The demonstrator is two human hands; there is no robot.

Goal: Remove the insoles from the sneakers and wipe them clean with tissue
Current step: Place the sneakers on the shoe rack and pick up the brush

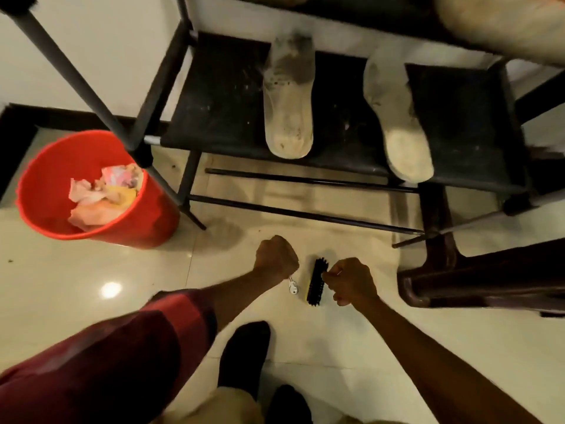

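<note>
Left hand (276,260) and right hand (354,281), fingers curled, contents unclear, flank brush (316,281); insoles (289,102) on rack (214,102).

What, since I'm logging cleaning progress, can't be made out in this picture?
Head view only:
1. Left hand: fist turned away, so anything inside is hidden.
2. Right hand: curled fingers hide whether it pinches something.
3. Small metal object beside the brush: too small to identify.
4. Pale shape top right: blurred, cut by the edge.

Grimy insole (289,99) straight, second insole (397,123) angled; both flat on black shelf (214,96), ends overhanging front edge.
</note>
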